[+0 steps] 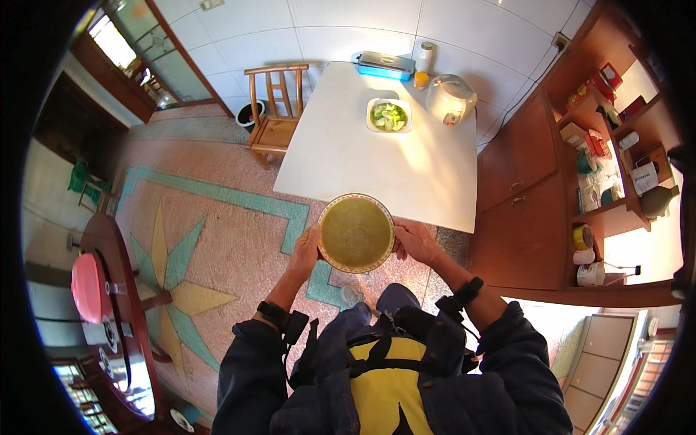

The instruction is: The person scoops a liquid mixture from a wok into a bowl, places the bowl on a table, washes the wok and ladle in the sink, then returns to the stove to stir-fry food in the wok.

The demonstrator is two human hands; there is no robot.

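Observation:
Between my two hands I hold a round bowl with a patterned rim (356, 232), full of greenish-yellow liquid that looks like soup. My left hand (309, 246) grips its left side and my right hand (414, 239) its right side. The bowl is level, near the front edge of a white table (348, 157). Towards the table's back stands a white square-rimmed bowl of cooked green vegetables (389, 116). A rice cooker (451, 100) is to the right of it. The undersides of both hands are partly hidden.
A blue box with a grey lid (385, 66), an orange-yellow jar (421, 81) and a white bottle (424, 57) line the table's back. A wooden chair (274, 130) stands at its left, a wooden cabinet (522, 217) at its right. A round dark table (128, 293) is far left.

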